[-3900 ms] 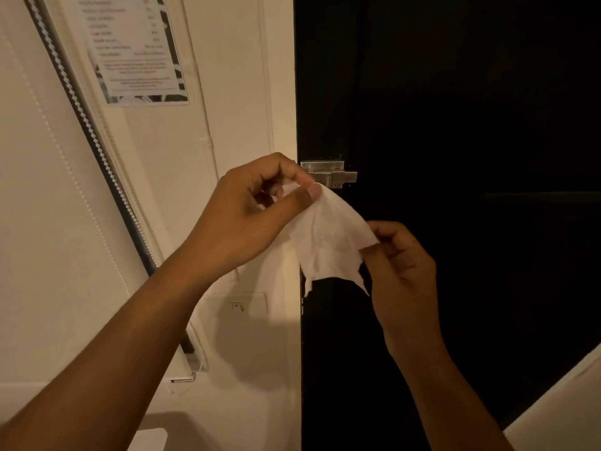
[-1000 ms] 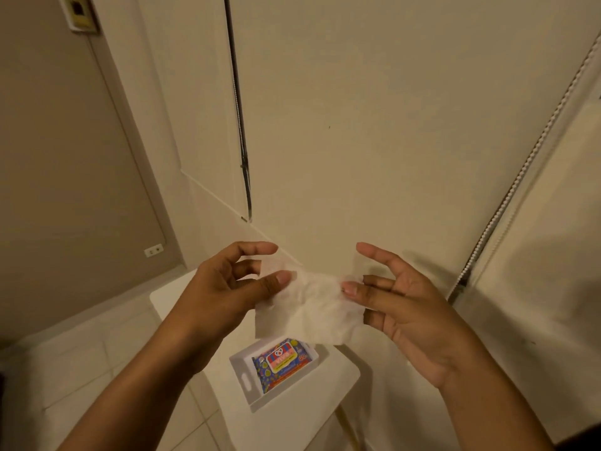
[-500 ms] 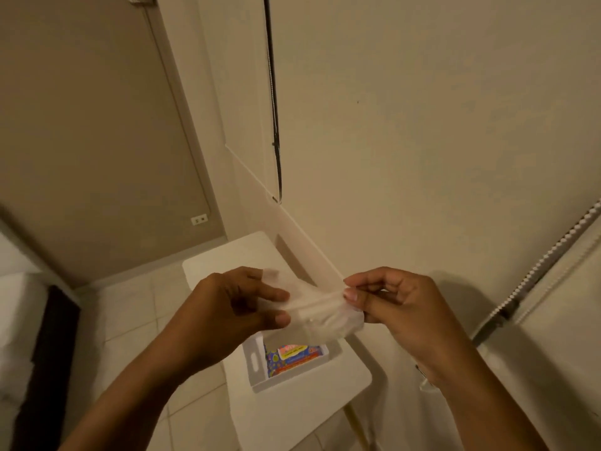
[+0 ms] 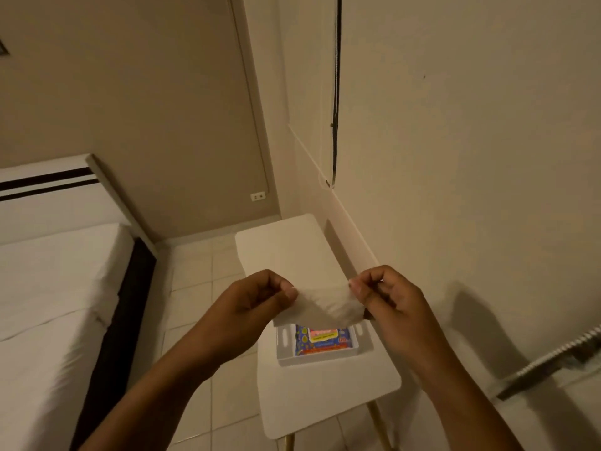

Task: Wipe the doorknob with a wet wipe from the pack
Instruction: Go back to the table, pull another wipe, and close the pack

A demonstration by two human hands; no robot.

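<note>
A white wet wipe (image 4: 322,306) is folded and stretched between both hands above the table. My left hand (image 4: 250,304) pinches its left end between thumb and fingers. My right hand (image 4: 387,297) pinches its right end. Below the wipe, a colourful blue and red wipe pack (image 4: 323,341) lies in a small white tray (image 4: 283,348) on a white table (image 4: 325,395). The upper part of the pack is hidden behind the wipe. No doorknob or door is in view.
The table stands against a cream wall (image 4: 471,157) on the right. A bed with white sheets (image 4: 48,304) and a dark frame fills the left. Tiled floor (image 4: 198,288) lies between bed and table. A black cord (image 4: 335,92) hangs on the wall.
The view has turned from the dark door to the table and bed. The wipe, spread open before, is now folded narrower and pulled taut, both hands' fingers curled on its ends.
</note>
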